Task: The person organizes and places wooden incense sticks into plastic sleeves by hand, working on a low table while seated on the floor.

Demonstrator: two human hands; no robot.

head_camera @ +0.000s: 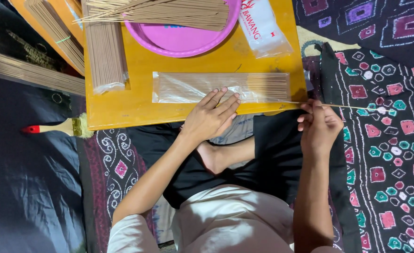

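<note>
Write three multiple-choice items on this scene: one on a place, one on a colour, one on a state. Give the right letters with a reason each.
1. Where does the left hand rest?
A. on the clear sleeve of sticks
B. on the paintbrush
C. in the tray

2. What colour is the round tray?
A. green
B. pink
C. white

3. How is the right hand?
A. flat and open
B. out of sight
C. pinched on a thin stick

Answers: 1 A, the fingers lie on the sleeve at the edge of the yellow board. 2 B, its rim shows pink. 3 C, the fingers close round the stick by the sleeve's end.
</note>
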